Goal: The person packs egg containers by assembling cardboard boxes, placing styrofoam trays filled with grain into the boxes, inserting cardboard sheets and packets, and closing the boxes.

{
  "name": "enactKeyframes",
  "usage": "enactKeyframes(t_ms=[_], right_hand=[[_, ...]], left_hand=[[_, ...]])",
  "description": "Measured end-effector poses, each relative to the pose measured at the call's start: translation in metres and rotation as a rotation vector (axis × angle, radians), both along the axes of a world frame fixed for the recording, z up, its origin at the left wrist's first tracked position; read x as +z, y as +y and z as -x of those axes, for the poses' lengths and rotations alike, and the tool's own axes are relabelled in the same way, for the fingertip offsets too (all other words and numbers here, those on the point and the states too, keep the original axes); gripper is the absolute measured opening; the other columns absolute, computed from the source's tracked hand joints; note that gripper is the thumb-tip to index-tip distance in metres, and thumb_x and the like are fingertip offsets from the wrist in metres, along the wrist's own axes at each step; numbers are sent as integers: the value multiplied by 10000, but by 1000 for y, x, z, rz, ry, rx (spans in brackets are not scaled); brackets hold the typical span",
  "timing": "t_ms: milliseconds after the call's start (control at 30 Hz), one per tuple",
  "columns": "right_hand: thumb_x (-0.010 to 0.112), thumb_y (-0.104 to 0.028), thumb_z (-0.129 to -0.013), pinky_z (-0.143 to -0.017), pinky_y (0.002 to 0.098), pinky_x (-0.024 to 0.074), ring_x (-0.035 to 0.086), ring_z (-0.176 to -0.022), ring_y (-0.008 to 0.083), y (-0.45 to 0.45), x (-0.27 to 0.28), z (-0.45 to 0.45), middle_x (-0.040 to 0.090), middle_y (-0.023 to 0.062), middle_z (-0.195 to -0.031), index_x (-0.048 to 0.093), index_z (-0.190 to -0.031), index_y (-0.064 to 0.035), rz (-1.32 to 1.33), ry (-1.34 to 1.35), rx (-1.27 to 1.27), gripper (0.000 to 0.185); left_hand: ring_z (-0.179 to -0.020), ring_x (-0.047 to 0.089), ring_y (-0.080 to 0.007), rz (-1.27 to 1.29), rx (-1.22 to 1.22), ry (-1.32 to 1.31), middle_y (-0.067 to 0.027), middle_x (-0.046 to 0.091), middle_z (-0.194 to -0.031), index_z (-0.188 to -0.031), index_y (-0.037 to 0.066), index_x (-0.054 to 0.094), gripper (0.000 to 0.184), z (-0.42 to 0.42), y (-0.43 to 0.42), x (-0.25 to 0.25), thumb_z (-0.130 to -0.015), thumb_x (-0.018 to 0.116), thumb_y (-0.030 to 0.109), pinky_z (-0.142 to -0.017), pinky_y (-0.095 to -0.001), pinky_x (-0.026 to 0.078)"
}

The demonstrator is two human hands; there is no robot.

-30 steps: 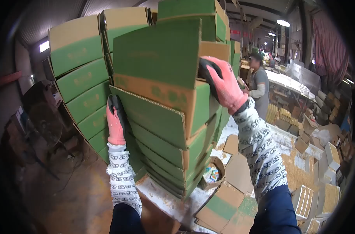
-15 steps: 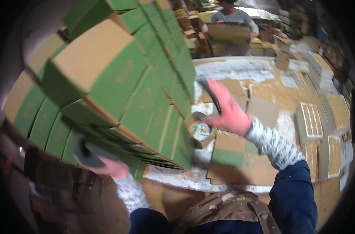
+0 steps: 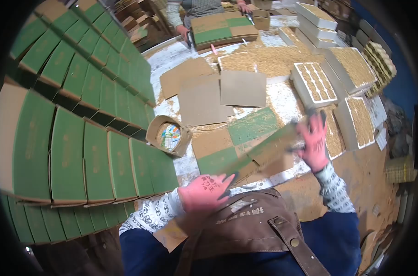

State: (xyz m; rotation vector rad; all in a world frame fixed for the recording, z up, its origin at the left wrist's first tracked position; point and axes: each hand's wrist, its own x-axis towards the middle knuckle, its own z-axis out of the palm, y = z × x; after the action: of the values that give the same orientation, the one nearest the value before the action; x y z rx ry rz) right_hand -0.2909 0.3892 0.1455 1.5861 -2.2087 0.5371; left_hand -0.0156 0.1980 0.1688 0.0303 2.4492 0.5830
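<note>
The cardboard [image 3: 274,146] between the hands [image 3: 205,192] [image 3: 313,146] is blurred; the top edge crops the co-worker [image 3: 203,8].

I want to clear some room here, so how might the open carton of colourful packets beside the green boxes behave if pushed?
The carton would probably slide rather than tip, as it looks squat. Its thin cardboard walls might flex, with the top open. The packets sit loose inside, so they could shift.

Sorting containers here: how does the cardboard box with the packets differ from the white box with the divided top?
The cardboard box is brown with bent walls; the white box is straight-sided. The cardboard box holds colourful packets; the white box has divided rows of tan filling. Both stand on the worktable.
</note>
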Motion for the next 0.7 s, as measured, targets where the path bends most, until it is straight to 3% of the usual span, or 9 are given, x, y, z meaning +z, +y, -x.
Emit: enactKeyframes(t_ms=[67,167,200,333,367,433,500,567,700], right_hand=[[636,-201,-748,-1059,479,216,311,-1264,386,-23,-65,30,299,224,-1379,377,-1322,-94,177,-208,-131,639],[515,-153,-880,-1078,361,223,258,-1317,325,-55,-63,-2,224,188,-1446,162,-1423,-72,479,-1053,-212,653],[509,-169,-893,-1052,334,269,275,-1317,261,-59,-70,-2,219,154,-1457,138,-1431,-67,630,-1144,-127,661],[584,-185,-855,-938,332,395,456,-1115,211,-34,-81,0,402,118,-1318,280,-1378,-37,976,-1225,-75,623],[594,-114,-802,-860,312,435,505,-991,186,-32,-78,1,490,109,-1158,434,-1261,-34,1023,-1148,-146,493],[575,-60,-734,-816,285,445,515,-929,171,-28,-54,0,517,112,-1008,540,-1108,-28,686,-718,96,376],[579,-70,-710,-787,334,464,558,-858,226,-47,-25,-28,535,140,-913,571,-1088,-43,350,-813,350,379],[618,-187,-765,-748,377,474,578,-899,293,-71,-40,-36,527,195,-1065,527,-1232,-167,-16,-721,456,476],[536,-318,-840,-695,366,465,591,-839,260,-117,-48,-69,539,177,-1030,351,-1354,-216,-572,-185,619,556]], left_hand=[[-1150,475,-300,-186,6,-108,-280,398,-1290,-1368,-34,216,777,16,12,-3,-816,536,409,-970,-348,352],[-1158,469,-306,-367,103,192,-260,385,-1310,-1379,-12,210,785,20,16,-48,-801,569,382,-973,-339,351],[-1136,481,-273,-562,242,149,-211,400,-1301,-1368,5,240,770,16,11,-63,-775,609,328,-972,-327,351],[-1001,494,-144,-1202,775,167,-65,470,-1154,-1247,28,392,659,-4,-10,-78,-681,713,131,-886,-305,416],[-944,511,-125,-961,831,471,-56,515,-1053,-1162,22,457,547,-9,-17,-82,-680,709,80,-827,-301,449],[-908,544,-174,-829,1074,727,-76,551,-1003,-1130,23,492,447,-6,-28,-65,-730,673,105,-832,-303,449],[-968,548,-232,-492,788,532,-120,542,-1083,-1147,30,500,429,11,-34,-53,-765,653,153,-873,-327,437],[-1161,460,-327,-243,448,346,-189,472,-1248,-1229,61,471,504,5,-35,-75,-801,635,273,-993,-368,352],[-1293,302,-327,-541,101,56,-193,375,-1345,-1307,42,385,708,-46,-41,-61,-739,704,319,-1070,-382,240]])
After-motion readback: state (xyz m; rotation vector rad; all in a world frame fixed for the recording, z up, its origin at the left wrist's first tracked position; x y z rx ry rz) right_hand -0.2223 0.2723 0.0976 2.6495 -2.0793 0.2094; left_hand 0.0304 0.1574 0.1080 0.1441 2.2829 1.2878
